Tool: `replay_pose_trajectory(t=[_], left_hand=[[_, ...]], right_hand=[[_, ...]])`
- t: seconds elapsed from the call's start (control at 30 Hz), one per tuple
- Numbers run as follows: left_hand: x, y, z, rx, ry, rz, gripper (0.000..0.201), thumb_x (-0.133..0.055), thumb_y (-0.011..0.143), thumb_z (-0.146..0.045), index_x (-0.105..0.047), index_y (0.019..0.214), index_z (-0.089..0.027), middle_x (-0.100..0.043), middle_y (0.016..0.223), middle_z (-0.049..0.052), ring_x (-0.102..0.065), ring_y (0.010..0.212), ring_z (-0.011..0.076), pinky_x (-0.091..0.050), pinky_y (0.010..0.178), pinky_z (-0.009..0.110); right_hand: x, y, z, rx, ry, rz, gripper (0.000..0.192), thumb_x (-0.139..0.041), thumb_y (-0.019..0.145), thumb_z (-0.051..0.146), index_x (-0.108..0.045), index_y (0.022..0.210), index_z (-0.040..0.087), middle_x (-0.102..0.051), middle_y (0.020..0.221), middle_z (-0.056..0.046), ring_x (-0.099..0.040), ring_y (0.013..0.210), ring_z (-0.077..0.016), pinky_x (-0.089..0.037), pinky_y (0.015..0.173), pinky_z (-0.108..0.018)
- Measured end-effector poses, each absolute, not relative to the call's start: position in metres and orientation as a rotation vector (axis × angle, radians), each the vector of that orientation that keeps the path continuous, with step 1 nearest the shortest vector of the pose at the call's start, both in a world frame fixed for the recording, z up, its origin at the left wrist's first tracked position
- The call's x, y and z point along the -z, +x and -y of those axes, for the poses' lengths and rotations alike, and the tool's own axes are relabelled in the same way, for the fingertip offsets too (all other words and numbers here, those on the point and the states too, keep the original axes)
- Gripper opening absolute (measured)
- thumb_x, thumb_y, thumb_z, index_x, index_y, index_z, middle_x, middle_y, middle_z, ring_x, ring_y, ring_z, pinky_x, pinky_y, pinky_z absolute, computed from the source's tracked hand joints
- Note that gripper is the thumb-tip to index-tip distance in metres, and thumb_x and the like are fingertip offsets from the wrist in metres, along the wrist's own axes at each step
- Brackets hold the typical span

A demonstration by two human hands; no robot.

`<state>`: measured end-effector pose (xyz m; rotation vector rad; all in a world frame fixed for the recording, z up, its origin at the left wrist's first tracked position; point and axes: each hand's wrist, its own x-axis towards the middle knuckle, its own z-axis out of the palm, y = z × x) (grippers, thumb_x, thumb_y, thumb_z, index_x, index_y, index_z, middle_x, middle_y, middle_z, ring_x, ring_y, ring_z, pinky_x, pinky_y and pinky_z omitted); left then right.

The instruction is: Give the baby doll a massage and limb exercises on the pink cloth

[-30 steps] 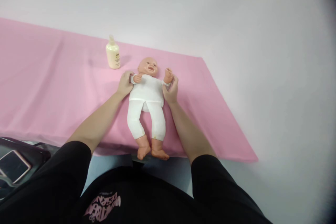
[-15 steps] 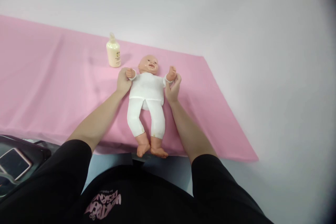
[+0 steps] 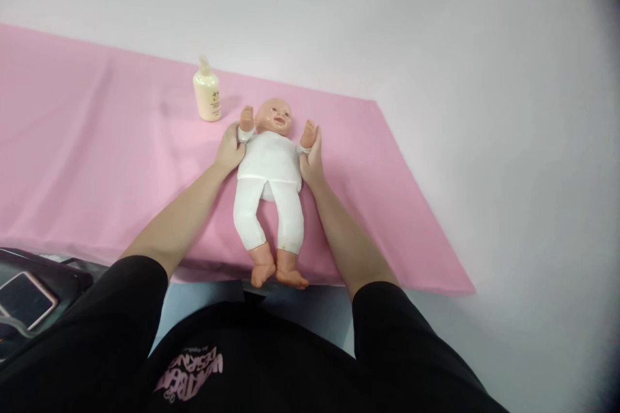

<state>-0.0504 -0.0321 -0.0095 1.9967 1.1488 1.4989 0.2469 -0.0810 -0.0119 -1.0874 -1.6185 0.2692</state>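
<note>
**A doll [image 3: 269, 158] lies on its back with a hand at each arm**

The doll is in the middle of the frame, on a pink worktop [image 3: 121, 142]; its head points to the top of the frame and its bare feet reach the lower edge of the worktop; it wears a white top [image 3: 269, 160] and white pants [image 3: 290, 219]; its mouth is open in a smile, and its face is shiny.

The person's left hand [image 3: 230, 150] is just left of the doll; its fingers are closed around the doll's arm near the white cuff, though some of them hide behind it; the small doll hand pokes up above, close to the doll's head. The person's right hand [image 3: 312, 158] is on the other side; its fingers are clamped on the other arm, near the wrist, with some behind the little hand.

A pale yellow bottle [image 3: 207, 98] with a pump top stands near the top of the frame, left of the doll's head; it is near the left hand but apart from it. At the lower left, a flat thing like a phone [image 3: 28, 300], with a dark screen, lies on something black [image 3: 72, 276]; the person's black shirt [image 3: 271, 361], with pink letters [image 3: 194, 371], fills the bottom.
</note>
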Motion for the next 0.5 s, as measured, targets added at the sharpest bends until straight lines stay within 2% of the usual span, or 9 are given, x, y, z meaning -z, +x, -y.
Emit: replay_pose_trajectory(t=[0.1, 0.17, 0.23, 0.3, 0.37, 0.43, 0.5], left_hand=[[0.011, -0.053, 0.027, -1.518, 1.997, -1.059, 0.074, -0.064, 0.107, -0.061, -0.043, 0.167, -0.022, -0.052, 0.175, 0.024, -0.045, 0.17, 0.038, -0.034, 0.143, 0.056], [0.015, -0.055, 0.023, -1.508, 1.983, -1.037, 0.088, -0.057, 0.108, -0.074, -0.033, 0.175, -0.022, -0.043, 0.183, 0.024, -0.036, 0.176, 0.0377, -0.03, 0.145, 0.057], [0.021, -0.056, 0.018, -1.485, 1.969, -1.061, 0.096, -0.051, 0.106, -0.083, -0.03, 0.177, -0.022, -0.042, 0.183, 0.025, -0.037, 0.175, 0.0389, -0.031, 0.144, 0.059], [0.028, -0.059, 0.014, -1.45, 1.956, -1.135, 0.099, -0.049, 0.104, -0.087, -0.036, 0.176, -0.02, -0.051, 0.176, 0.027, -0.048, 0.168, 0.0421, -0.037, 0.14, 0.062], [0.033, -0.06, 0.011, -1.393, 1.95, -1.242, 0.099, -0.048, 0.103, -0.088, -0.046, 0.172, -0.017, -0.067, 0.159, 0.028, -0.064, 0.152, 0.0456, -0.045, 0.133, 0.065], [0.035, -0.062, 0.01, -1.352, 1.951, -1.334, 0.094, -0.05, 0.103, -0.087, -0.057, 0.164, -0.016, -0.079, 0.135, 0.025, -0.075, 0.133, 0.0464, -0.052, 0.124, 0.065], [0.035, -0.062, 0.01, -1.358, 1.959, -1.365, 0.087, -0.053, 0.102, -0.084, -0.065, 0.157, -0.017, -0.084, 0.117, 0.021, -0.079, 0.12, 0.0449, -0.056, 0.118, 0.063]], right_hand=[[0.0, 0.246, 0.082, -0.226, -1.112, 1.659, 0.095, -0.027, 0.11, 0.08, -0.001, 0.185, 0.029, -0.018, 0.196, -0.01, -0.023, 0.183, -0.0302, -0.021, 0.151, -0.062], [-0.007, 0.248, 0.083, -0.207, -1.108, 1.682, 0.092, -0.022, 0.11, 0.083, -0.002, 0.186, 0.036, -0.013, 0.198, -0.003, -0.021, 0.184, -0.0288, -0.021, 0.151, -0.059], [-0.01, 0.251, 0.083, -0.218, -1.088, 1.71, 0.088, -0.02, 0.111, 0.082, -0.008, 0.186, 0.038, -0.015, 0.198, 0.0, -0.024, 0.183, -0.0279, -0.022, 0.152, -0.057], [-0.004, 0.256, 0.081, -0.264, -1.124, 1.727, 0.088, -0.023, 0.112, 0.08, -0.017, 0.186, 0.032, -0.026, 0.195, -0.005, -0.032, 0.18, -0.0289, -0.025, 0.151, -0.057], [0.006, 0.262, 0.078, -0.333, -1.24, 1.709, 0.087, -0.03, 0.112, 0.077, -0.029, 0.183, 0.026, -0.04, 0.189, -0.012, -0.042, 0.174, -0.0312, -0.03, 0.148, -0.061], [0.016, 0.266, 0.076, -0.401, -1.352, 1.662, 0.082, -0.039, 0.112, 0.071, -0.039, 0.179, 0.024, -0.051, 0.181, -0.015, -0.049, 0.169, -0.0326, -0.034, 0.145, -0.066], [0.021, 0.268, 0.075, -0.449, -1.402, 1.624, 0.075, -0.044, 0.112, 0.065, -0.044, 0.176, 0.026, -0.057, 0.177, -0.014, -0.053, 0.165, -0.0321, -0.037, 0.143, -0.068]])
